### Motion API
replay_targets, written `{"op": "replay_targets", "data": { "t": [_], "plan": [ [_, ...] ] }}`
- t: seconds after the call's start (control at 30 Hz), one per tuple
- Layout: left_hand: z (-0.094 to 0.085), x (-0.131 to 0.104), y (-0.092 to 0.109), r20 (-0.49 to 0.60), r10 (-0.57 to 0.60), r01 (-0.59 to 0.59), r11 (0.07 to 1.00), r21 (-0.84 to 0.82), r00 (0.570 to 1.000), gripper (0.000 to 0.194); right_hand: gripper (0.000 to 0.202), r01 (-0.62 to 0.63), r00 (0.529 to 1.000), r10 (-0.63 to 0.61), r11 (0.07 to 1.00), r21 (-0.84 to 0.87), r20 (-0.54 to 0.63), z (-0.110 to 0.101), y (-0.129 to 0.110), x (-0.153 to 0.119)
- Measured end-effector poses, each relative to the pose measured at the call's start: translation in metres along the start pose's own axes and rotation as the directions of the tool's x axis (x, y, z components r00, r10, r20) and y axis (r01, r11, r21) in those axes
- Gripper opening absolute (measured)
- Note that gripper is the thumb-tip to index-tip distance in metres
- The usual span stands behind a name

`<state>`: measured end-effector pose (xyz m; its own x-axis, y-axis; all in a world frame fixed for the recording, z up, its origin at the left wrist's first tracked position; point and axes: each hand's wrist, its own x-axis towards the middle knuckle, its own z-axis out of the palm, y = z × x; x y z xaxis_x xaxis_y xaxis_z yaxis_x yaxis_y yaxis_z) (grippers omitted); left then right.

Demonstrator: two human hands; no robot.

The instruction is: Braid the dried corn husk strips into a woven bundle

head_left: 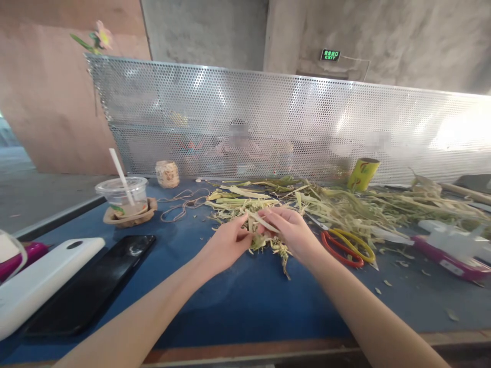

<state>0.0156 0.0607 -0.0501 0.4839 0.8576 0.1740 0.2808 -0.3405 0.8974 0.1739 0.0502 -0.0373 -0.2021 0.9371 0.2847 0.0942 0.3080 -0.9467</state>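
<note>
- Nearest: brown front edge of the table (307, 345); blue top (238, 306) beyond it.
- Left foreground: black phone (92, 283) lying flat, white slab-shaped device (49, 281) just beside it, on its left.
- Left hand (229, 237): thumb and fingertips pinched together on the left end of a pale strip (268, 224) of plant fibre.
- Right hand (290, 231): thumb and fingers closed on the same strip, farther along to the right. Strip lies slanted between the two hands, above the shredded pile; exact fingertip contact partly hidden by the fingers.
- Shredded pile (282, 250): pale curled bits, under and around the hands; some trail toward the near side.
- Right of the right hand: scissors with one red and one yellow handle (355, 245), lying on the table, blades pointing away.
- Farther right: magenta object (447, 258) with white plugs (452, 237) on it.
- Left, mid-table: clear lidded cup (126, 197) with white straw (120, 174), seated in a cardboard holder (132, 220); loose twine (186, 202) to its right.
- Beyond: small woven jar (168, 175) at left; dried stalks (337, 202) spread at right; yellow-green cylinder (363, 175), slightly tilted, among them.
- Back: perforated metal screen (230, 102); lit EXIT sign (330, 55) on the wall behind.
</note>
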Motion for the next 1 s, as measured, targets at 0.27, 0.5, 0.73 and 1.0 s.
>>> {"op": "replay_targets", "data": {
  "t": [0.27, 0.5, 0.73, 1.0],
  "plan": [
    [-0.002, 0.004, 0.009, 0.096, -0.169, 0.193, 0.778, -0.598, 0.981, 0.016, 0.031, 0.271, 0.821, -0.554, 0.591, -0.760, -0.138, -0.005, 0.001, -0.011],
    [-0.012, 0.008, 0.007, -0.039, -0.221, 0.134, 0.711, -0.690, 0.975, 0.019, 0.028, -0.005, 0.991, -0.116, 0.469, -0.883, -0.068, 0.014, 0.007, -0.018],
    [-0.015, 0.007, 0.011, -0.149, -0.231, 0.057, 0.699, -0.713, 0.962, 0.016, 0.024, 0.111, 0.994, -0.065, 0.689, -0.716, 0.091, 0.012, 0.005, -0.020],
    [-0.018, 0.009, 0.011, -0.279, -0.233, -0.017, 0.739, -0.674, 0.932, 0.024, 0.035, 0.127, 0.987, -0.006, 0.629, -0.767, 0.159, 0.003, -0.004, -0.021]
  ]
}}
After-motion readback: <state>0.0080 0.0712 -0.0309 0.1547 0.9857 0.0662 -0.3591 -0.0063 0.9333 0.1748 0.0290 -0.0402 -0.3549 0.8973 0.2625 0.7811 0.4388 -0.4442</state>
